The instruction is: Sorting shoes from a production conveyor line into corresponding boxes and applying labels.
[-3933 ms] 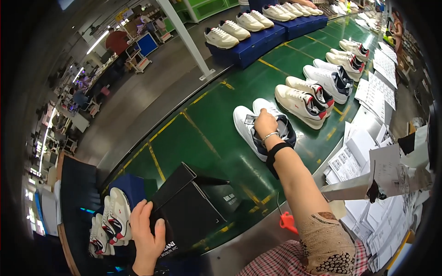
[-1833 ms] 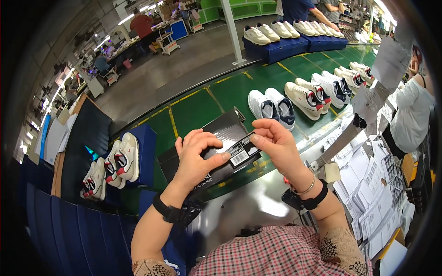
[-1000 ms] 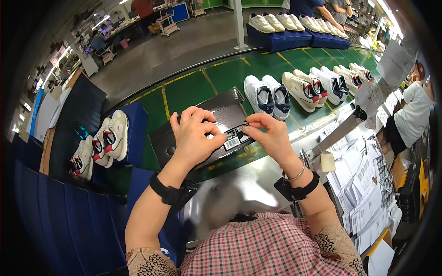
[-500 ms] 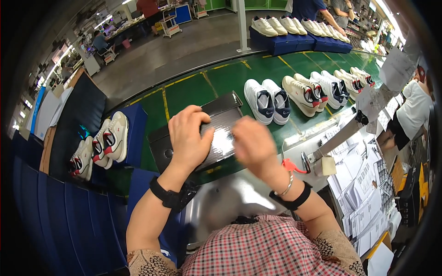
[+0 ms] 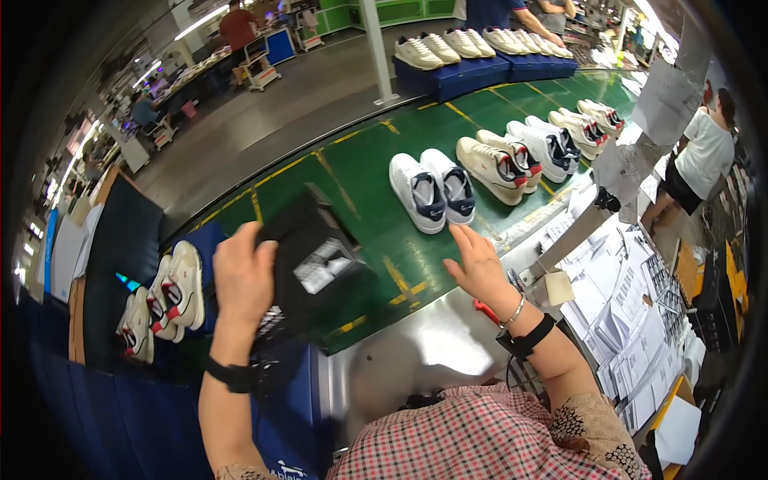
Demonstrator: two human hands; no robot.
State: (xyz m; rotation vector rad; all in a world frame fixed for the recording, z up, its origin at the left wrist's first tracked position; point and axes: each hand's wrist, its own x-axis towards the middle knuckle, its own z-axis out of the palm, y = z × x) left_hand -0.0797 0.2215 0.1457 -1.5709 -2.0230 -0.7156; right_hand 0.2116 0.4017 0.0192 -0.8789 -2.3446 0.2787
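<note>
Head view: black shoebox (image 5: 312, 260) gripped in left hand (image 5: 244, 276), fingers wrapped round its left edge, lifted and tilted over green conveyor belt (image 5: 352, 172), white label facing up. Right hand (image 5: 478, 264) empty, fingers spread, palm down, hovering just right of the box and nearer than the left to the white sneaker pair (image 5: 436, 190), toes pointing toward the person, up-left of that palm.

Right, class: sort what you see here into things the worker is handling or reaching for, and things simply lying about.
In hand:
left hand gripping the black shoebox
right hand open, nearest the white pair of shoes

Lying about:
paper sheets
red tool
shoes on blue tray
</note>
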